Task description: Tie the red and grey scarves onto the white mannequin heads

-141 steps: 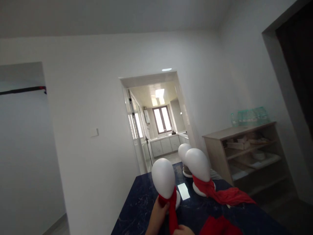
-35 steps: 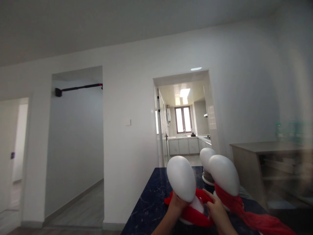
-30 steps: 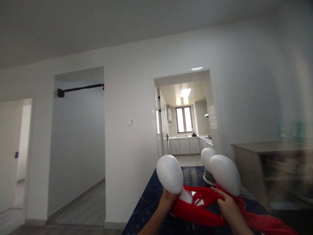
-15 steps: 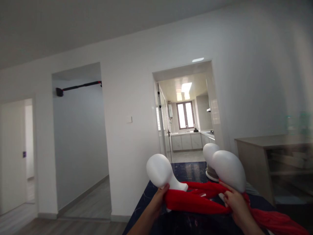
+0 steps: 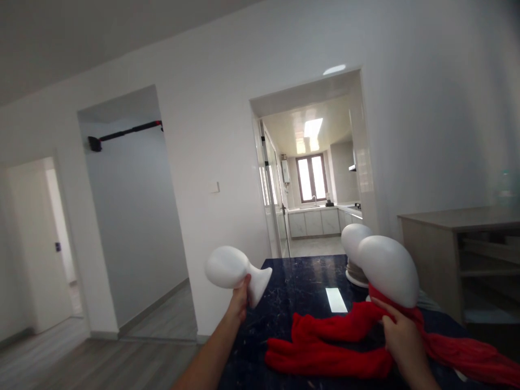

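My left hand (image 5: 240, 303) is closed around the neck of a white mannequin head (image 5: 227, 266), which is tipped on its side above the table's left edge. Its flared base points right. A second white mannequin head (image 5: 388, 268) stands at the right, leaning, with a red scarf (image 5: 333, 360) round its neck. At that neck my right hand (image 5: 400, 330) grips the scarf, index finger stretched along it; the other fingertips are partly hidden. The scarf's loose part lies folded on the table, and another length trails off to the right.
The dark blue marbled table (image 5: 292, 292) is glossy. Behind the scarfed head stands a third white mannequin head (image 5: 354, 241) with something greyish round its neck. A wooden cabinet (image 5: 430, 265) is at the right. Beyond, a doorway leads to a kitchen (image 5: 312, 222).
My left hand has moved left with its mannequin head, tilting it over and away from the scarf. The scarf's left part has dropped onto the table. My right hand stays at the other neck.
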`<state>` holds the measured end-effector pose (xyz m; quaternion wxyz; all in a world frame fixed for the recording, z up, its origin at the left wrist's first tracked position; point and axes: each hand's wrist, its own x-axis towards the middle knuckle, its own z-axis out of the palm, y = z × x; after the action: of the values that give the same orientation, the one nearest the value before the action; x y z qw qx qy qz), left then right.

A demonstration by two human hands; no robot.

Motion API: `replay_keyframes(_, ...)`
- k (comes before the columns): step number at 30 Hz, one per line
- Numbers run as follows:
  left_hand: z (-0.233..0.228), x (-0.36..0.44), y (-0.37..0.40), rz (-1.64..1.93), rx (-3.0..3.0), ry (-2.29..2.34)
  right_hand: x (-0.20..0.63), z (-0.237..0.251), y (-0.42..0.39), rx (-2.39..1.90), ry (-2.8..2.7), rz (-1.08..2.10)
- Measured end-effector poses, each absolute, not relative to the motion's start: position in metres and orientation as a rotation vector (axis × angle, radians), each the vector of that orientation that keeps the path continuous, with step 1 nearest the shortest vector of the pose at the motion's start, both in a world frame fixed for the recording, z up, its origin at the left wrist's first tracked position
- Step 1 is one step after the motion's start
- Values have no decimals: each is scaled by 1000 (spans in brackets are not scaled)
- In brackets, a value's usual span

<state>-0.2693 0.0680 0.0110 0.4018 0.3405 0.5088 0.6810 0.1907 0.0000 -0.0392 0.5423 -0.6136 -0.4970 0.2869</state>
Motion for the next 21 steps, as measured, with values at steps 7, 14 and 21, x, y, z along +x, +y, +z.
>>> replay_keyframes(7,-3,-270,110,1680,1317,1257,164,-39,-5,-1385,-1441,543)
replay_keyframes(14,-22,-282,145,1595,1504,1270,160,-45,-3,-1405,-1505,519)
replay_keyframes(21,-54,-280,146,1604,1400,1518,152,-49,-3,-1413,-1515,540)
